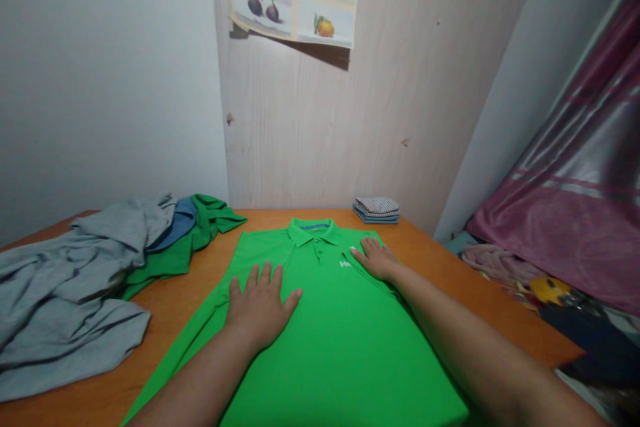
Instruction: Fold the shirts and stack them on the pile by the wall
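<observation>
A bright green polo shirt [330, 340] lies front side up, its collar pointing toward the wall and its lower part running out of the picture. My left hand [260, 307] rests flat on the left side of the chest, fingers spread. Farther up on the right, my right hand [376, 259] presses near the shoulder, beside a small white chest print, with its fingers extended. Creases run from under that hand along the right side. Neither hand grips the cloth. My right forearm covers part of the shirt's right edge.
On the orange wooden table [425, 250], loose grey clothing [75, 287] with blue and green garments [210, 213] is heaped at left. A small folded cloth stack [377, 209] sits at the back. A pink curtain [565, 213] and piled items flank the right edge.
</observation>
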A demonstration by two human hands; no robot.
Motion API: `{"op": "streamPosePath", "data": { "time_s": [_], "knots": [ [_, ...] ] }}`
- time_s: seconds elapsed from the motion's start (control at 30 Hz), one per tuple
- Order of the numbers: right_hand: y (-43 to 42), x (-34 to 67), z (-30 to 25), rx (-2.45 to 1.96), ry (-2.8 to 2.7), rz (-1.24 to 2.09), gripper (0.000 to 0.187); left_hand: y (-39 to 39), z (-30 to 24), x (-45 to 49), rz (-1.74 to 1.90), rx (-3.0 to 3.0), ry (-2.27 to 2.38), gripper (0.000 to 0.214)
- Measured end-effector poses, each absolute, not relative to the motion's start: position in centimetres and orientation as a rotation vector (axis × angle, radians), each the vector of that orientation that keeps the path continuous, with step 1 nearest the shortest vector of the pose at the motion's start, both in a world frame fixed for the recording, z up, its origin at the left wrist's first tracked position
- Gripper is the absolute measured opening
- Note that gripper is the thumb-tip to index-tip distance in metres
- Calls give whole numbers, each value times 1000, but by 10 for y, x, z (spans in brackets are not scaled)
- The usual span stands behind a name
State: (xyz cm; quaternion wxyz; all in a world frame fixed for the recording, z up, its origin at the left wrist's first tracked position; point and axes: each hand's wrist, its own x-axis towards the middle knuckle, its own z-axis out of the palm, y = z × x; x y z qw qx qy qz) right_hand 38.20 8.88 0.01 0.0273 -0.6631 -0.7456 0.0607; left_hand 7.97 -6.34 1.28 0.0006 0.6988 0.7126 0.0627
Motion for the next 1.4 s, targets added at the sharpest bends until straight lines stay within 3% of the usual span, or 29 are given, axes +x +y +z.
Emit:
{"op": "streamPosePath", "data": {
  "time_s": [1.2, 1.4],
  "knots": [
    [-10, 379, 22, -1887, -2339, 333, 86, -53, 13, 71, 167, 2193, 2228, 91],
    [-42, 418, 17, -1660, -2161, 313, 64, -53, 19, 68, 179, 2213, 2179, 85]
  ]
}}
